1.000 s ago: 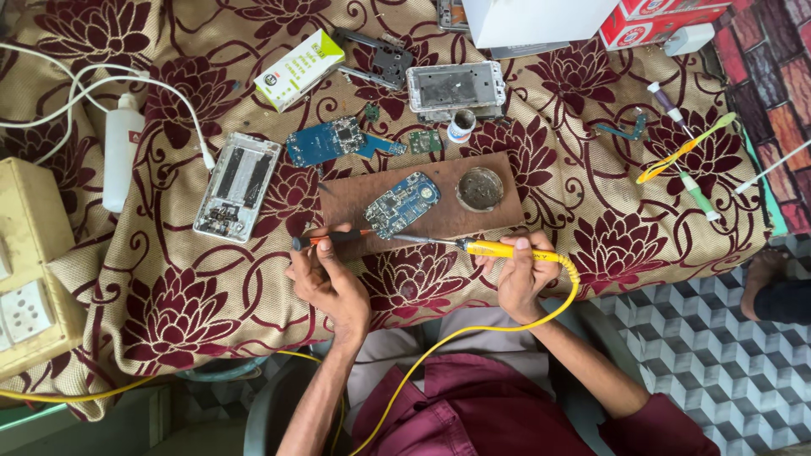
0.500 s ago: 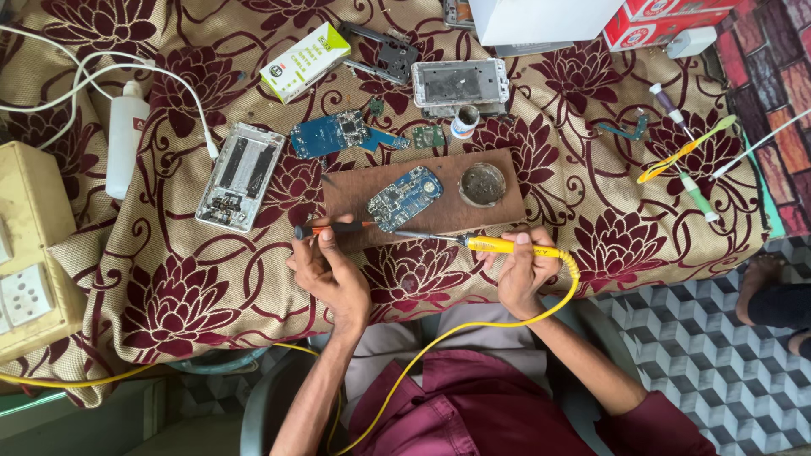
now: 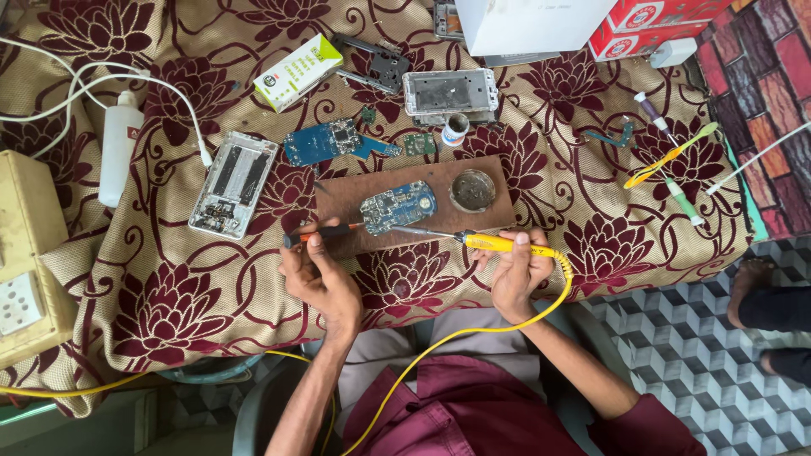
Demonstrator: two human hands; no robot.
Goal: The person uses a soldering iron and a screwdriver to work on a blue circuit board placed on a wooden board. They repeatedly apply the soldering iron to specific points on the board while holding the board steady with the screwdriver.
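While the floral maroon-and-tan cloth (image 3: pixel 169 321) spreads over the whole table, everything sits on top of it. Biggest after that, a cream box with a socket panel (image 3: pixel 25 262) stands at the far left edge, and a white box (image 3: pixel 532 21) lies at the top beside a red carton (image 3: pixel 667 21).

Down at the middle we have a brown wooden board (image 3: pixel 414 181), and on it a blue circuit board (image 3: pixel 397 207) lies near the centre, with a round tin (image 3: pixel 472 190) just to its right.

Left of the board, an opened phone frame (image 3: pixel 232 184) lies face up; another phone frame (image 3: pixel 449 91) rests above the board, with a second blue circuit board (image 3: pixel 325 141) between them. A white bottle (image 3: pixel 118 148) stands out at the left, a green-and-white packet (image 3: pixel 297 72) up top.

Now the hands. The right hand (image 3: pixel 519 274) has its fingers wrapped around a yellow soldering iron (image 3: pixel 498 243), its metal tip reaching to the blue circuit board's lower right edge, the yellow cord (image 3: pixel 439 342) looping back under the wrist. The left hand (image 3: pixel 321 283) pinches a thin red-handled tool (image 3: pixel 325 232) between thumb and fingertips, its point at the board's left edge.

Smallest of all, a yellow pair of tweezers (image 3: pixel 667 159) lies at the right, well apart.
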